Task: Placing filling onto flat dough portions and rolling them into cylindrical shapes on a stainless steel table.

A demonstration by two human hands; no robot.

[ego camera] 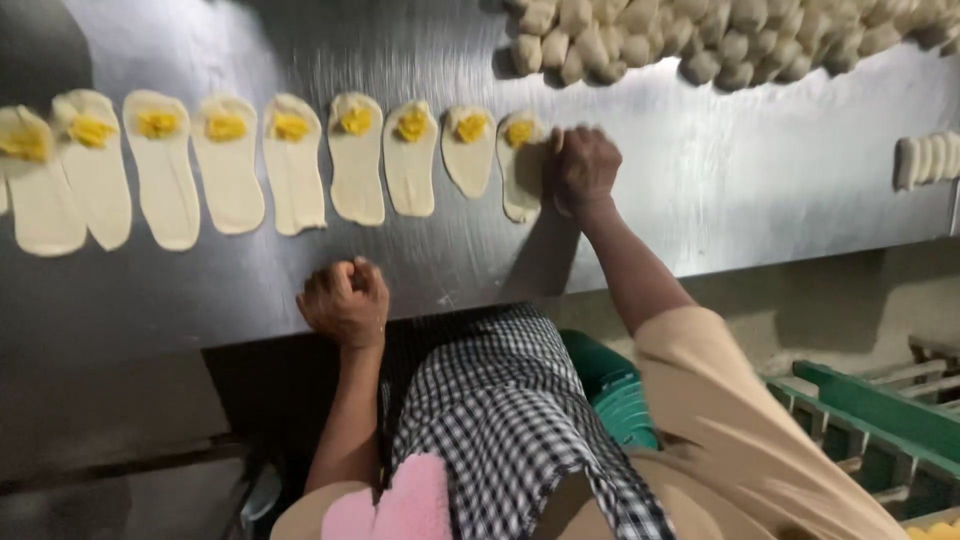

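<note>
Head view, worker at a steel table. Right hand is curled, fingers pressed together on the right edge of the last dough oval in the row; whether it pinches the dough or only presses on it cannot be told. Left hand is closed in a loose fist, holding nothing visible, resting on the table's near edge, well apart from the dough. Each oval in the row lies flat with a yellow filling at its far end; neighbours are close, some touching. A heap of dough lumps lies at the far right, and a short stack of pieces at the right edge. Green crates stand below the table. Judged from this, handling the oval well means lifting its edge cleanly, keeping the filling centred and not dragging the neighbouring oval.
</note>
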